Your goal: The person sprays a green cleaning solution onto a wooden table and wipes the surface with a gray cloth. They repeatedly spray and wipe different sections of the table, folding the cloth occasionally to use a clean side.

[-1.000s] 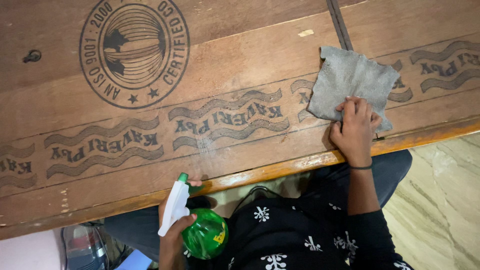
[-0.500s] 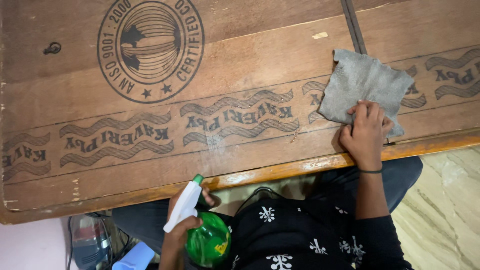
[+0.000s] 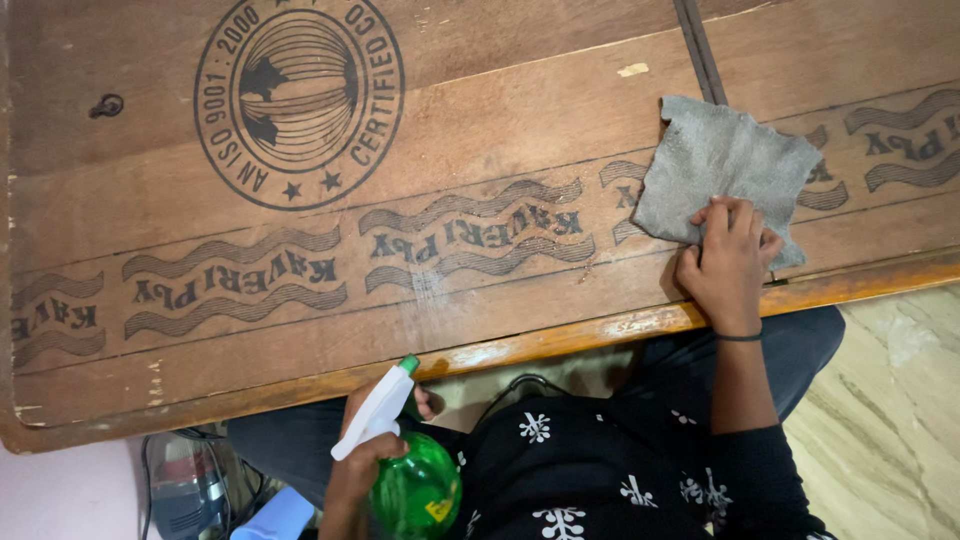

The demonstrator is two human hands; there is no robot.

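The right hand [image 3: 728, 262] presses flat with spread fingers on a grey cloth [image 3: 722, 175] near the wooden tabletop's [image 3: 520, 130] front edge, pinning it, while the left hand [image 3: 372, 458] grips a green spray bottle [image 3: 408, 480] below that edge, nozzle aimed tableward.

Marble floor [image 3: 880, 400], grey appliance [image 3: 185, 490]

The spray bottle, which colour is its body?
Green, with a white trigger head; the spray bottle shows in the head view.
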